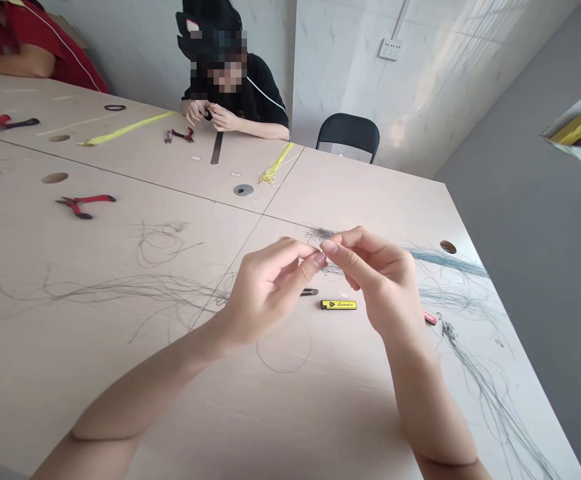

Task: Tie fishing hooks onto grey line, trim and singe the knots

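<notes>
Bare left hand (275, 283) and bare right hand (380, 273) meet above a pale wood-grained table (290, 427).
Both fingertips are pinched narrow; what they hold, I cannot tell. A thin grey thread loop (284, 372) lies below, near the yellow-and-black rectangular lighter (339, 305).

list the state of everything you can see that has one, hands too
Left hand: thumb and forefinger pinched; anything between too small to tell
Right hand: fingertips pinched, close to the left's
Red-handled pliers: lying flat, handles spread
Yellow lighter: lying flat, no flame visible
Metal ruler: lying flat
Black folding chair: backrest upright
</notes>
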`<state>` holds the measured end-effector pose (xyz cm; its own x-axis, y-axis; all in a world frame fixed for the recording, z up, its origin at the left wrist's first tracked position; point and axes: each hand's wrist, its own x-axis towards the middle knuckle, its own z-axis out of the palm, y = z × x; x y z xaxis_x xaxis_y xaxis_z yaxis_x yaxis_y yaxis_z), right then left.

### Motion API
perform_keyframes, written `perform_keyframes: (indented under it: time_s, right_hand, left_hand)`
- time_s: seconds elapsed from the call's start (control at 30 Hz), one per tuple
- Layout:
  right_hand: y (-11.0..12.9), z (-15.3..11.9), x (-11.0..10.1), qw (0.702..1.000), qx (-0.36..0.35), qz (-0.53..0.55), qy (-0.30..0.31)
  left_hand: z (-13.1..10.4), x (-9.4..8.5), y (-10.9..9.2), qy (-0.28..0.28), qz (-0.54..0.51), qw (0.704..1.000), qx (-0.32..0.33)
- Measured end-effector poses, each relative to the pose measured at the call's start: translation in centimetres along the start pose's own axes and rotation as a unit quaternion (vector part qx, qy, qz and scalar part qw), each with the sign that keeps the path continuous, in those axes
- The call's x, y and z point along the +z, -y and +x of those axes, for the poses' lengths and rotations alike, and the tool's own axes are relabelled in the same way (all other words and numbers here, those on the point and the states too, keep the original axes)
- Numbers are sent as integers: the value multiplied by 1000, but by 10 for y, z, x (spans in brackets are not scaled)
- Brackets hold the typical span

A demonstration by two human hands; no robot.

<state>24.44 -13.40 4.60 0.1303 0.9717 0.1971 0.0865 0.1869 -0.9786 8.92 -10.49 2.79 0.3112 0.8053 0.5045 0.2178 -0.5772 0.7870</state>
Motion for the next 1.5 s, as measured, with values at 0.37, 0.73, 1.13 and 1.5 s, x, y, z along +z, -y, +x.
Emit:
perform_keyframes:
  time_s: [0.37, 0.73, 1.13, 1.5]
  right_hand:
    - [2, 5, -9, 999, -8, -13, -28]
    - [11, -2, -26, 982, -104, -125, -91]
    - [-77, -20, -4, 891, -100, -430, 106]
    - [-160, -22, 41, 886, -104, -425, 156]
  left_hand:
    - [6, -6, -1, 31, -112, 988, -98]
    - [8, -11, -4, 39, -92, 984, -149]
    - [9, -17, 3, 40, -48, 988, -138]
    - [7, -12, 4, 51, -73, 987, -135]
